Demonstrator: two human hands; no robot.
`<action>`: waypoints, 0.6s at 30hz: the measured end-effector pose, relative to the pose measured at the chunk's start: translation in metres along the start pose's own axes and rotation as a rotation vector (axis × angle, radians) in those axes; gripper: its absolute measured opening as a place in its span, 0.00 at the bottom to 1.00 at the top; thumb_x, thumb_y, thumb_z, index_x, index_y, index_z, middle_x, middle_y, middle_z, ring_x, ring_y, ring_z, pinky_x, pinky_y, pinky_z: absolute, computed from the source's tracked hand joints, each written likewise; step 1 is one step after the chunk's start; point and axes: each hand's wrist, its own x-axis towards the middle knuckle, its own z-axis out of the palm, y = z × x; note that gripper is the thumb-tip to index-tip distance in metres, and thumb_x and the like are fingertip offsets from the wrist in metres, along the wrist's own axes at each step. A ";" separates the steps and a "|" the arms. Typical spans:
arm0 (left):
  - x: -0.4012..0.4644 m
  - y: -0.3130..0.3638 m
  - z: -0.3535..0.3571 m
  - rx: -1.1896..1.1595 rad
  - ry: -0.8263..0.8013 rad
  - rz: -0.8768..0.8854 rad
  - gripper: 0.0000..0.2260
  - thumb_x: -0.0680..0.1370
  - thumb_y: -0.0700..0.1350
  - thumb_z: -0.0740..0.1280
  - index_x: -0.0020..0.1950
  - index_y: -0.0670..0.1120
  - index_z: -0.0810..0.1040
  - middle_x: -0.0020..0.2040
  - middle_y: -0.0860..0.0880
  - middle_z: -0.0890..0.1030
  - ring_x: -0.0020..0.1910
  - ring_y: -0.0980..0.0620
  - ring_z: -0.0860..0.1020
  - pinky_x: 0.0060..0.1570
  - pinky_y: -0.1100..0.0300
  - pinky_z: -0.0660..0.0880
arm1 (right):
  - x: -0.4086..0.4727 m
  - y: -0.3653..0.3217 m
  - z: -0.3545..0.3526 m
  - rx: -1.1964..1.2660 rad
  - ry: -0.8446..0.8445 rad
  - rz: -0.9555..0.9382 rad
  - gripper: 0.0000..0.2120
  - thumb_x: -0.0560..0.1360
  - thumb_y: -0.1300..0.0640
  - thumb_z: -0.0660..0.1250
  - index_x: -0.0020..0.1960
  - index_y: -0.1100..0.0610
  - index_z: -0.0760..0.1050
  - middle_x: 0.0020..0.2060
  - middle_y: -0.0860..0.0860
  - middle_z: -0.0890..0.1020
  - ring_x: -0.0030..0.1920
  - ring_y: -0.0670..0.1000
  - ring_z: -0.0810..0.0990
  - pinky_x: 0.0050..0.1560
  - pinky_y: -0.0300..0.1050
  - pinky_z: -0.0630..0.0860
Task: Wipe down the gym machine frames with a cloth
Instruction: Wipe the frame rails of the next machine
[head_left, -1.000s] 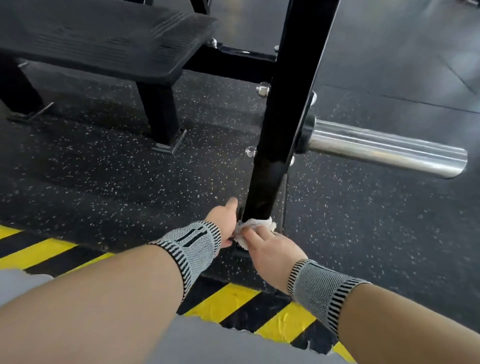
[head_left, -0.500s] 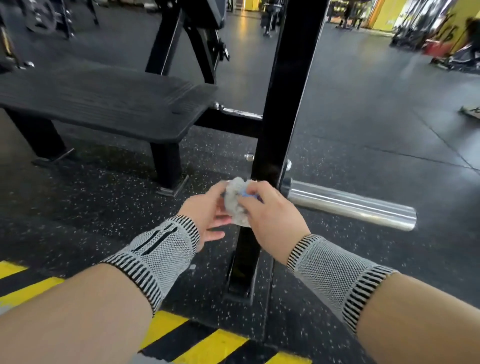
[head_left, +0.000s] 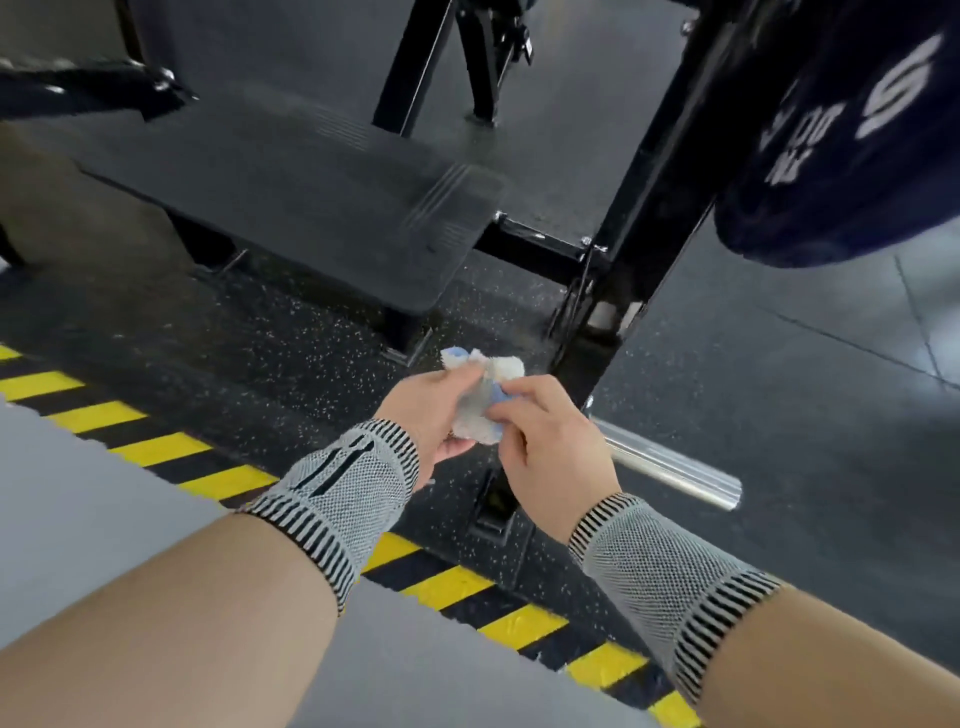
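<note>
A crumpled white cloth with a blue patch (head_left: 480, 395) is held between both hands in the middle of the view. My left hand (head_left: 434, 418) grips its left side with curled fingers. My right hand (head_left: 545, 447) pinches its right edge. Both wrists wear grey striped supports. The black upright post of the machine frame (head_left: 639, 234) rises just behind and to the right of the cloth, apart from it. Its base foot (head_left: 493, 512) sits on the floor below my right hand.
A black ridged platform (head_left: 291, 192) stands at the left behind the hands. A chrome plate peg (head_left: 675, 467) sticks out to the right of the post. A dark blue weight plate (head_left: 852, 124) hangs at the upper right. Yellow-black hazard tape (head_left: 441, 587) crosses the speckled floor.
Both hands rose with the cloth from the foot of the post and came off the frame. The view swung, bringing the weight plate in at the upper right.
</note>
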 end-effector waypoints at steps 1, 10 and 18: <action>-0.014 0.008 -0.003 0.012 0.009 -0.011 0.11 0.77 0.53 0.68 0.51 0.47 0.82 0.49 0.45 0.85 0.48 0.47 0.82 0.55 0.49 0.79 | 0.001 -0.013 -0.013 0.049 -0.001 0.068 0.08 0.73 0.64 0.68 0.50 0.57 0.81 0.54 0.51 0.77 0.40 0.51 0.81 0.38 0.40 0.77; -0.151 0.098 -0.003 -0.136 -0.110 -0.284 0.11 0.79 0.51 0.65 0.57 0.49 0.80 0.50 0.48 0.85 0.51 0.48 0.82 0.52 0.50 0.77 | 0.037 -0.123 -0.149 0.132 -0.164 0.464 0.11 0.79 0.55 0.62 0.61 0.51 0.73 0.56 0.45 0.72 0.45 0.47 0.77 0.49 0.42 0.75; -0.233 0.163 -0.002 -0.060 -0.043 -0.212 0.08 0.78 0.43 0.65 0.56 0.48 0.81 0.54 0.43 0.83 0.53 0.47 0.81 0.45 0.56 0.78 | 0.042 -0.190 -0.240 0.069 -0.270 0.485 0.07 0.79 0.53 0.61 0.52 0.53 0.76 0.47 0.48 0.77 0.44 0.50 0.77 0.48 0.44 0.74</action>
